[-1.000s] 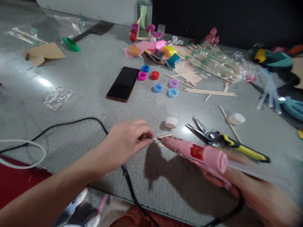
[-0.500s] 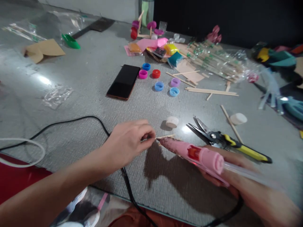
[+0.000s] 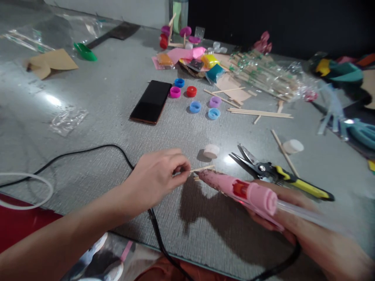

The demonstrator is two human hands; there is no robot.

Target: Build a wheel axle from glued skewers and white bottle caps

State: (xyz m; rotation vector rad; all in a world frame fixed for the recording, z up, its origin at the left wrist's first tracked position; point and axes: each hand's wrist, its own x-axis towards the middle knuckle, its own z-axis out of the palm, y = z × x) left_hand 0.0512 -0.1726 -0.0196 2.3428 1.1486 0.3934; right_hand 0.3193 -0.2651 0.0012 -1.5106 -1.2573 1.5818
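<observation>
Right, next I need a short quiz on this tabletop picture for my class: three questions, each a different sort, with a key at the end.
1. Multiple choice: what does the right hand hold?
A) a red cap
B) a pink glue gun
C) yellow-handled scissors

2. True or false: the phone is standing upright.

3. Fill in the blank: the left hand pinches one end of a thin wooden ____.

Key:
1. B
2. False; the phone lies flat.
3. stick
</observation>
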